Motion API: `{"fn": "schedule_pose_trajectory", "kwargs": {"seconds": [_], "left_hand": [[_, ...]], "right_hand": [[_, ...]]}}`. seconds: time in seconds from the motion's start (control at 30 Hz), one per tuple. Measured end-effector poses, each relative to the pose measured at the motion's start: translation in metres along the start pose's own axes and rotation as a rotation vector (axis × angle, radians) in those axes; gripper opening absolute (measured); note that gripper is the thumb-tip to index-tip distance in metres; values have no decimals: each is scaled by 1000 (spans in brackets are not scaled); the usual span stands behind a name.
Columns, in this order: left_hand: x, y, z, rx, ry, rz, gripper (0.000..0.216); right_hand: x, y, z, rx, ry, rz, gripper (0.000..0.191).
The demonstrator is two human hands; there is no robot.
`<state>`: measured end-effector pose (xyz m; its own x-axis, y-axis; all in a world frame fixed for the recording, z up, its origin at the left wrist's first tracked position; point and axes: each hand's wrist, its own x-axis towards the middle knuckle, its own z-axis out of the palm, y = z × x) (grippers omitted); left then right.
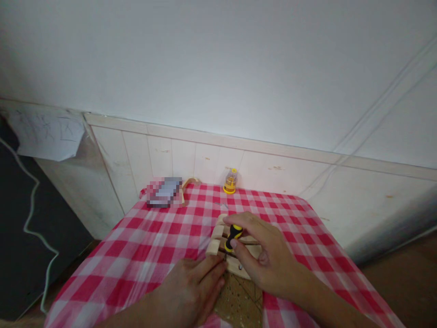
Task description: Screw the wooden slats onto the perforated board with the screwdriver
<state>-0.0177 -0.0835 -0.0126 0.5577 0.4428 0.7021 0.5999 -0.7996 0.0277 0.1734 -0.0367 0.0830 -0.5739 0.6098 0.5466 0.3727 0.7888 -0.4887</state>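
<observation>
My right hand holds a short black-and-yellow screwdriver between thumb and fingers. The driver stands a little tilted, its lower end over a pale wooden piece with curved, slatted parts. My left hand presses its fingers together against the near left edge of that wood, gripping it. Under and in front of the wood lies a brown board with small holes and dark lines. The driver's tip and any screw beneath it are too small to make out.
A red-and-white checked cloth covers the table. Toward the wall stand a clear bottle-shaped case with yellow ends, a curved wooden piece and a blurred phone-like object. A pale cable hangs at the left.
</observation>
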Motion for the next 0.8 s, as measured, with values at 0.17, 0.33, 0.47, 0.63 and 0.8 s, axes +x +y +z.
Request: {"fn": "schedule_pose_trajectory", "kwargs": {"seconds": [0.17,0.33,0.47,0.63,0.8], "left_hand": [[0,0,-1,11,-6,-1,25],[-2,0,1,52,-54,4,28],[-2,-1,2,56,-79,19,28],[-1,0,1,41,-68,11,28],[-2,0,1,38,-75,23,27]], "right_hand": [[0,1,-1,2,8,-17,38],[-1,2,0,8,24,-21,36],[-2,1,0,11,22,-20,39],[-1,1,1,-33,25,9,38],[0,4,3,-68,34,41,34]]}}
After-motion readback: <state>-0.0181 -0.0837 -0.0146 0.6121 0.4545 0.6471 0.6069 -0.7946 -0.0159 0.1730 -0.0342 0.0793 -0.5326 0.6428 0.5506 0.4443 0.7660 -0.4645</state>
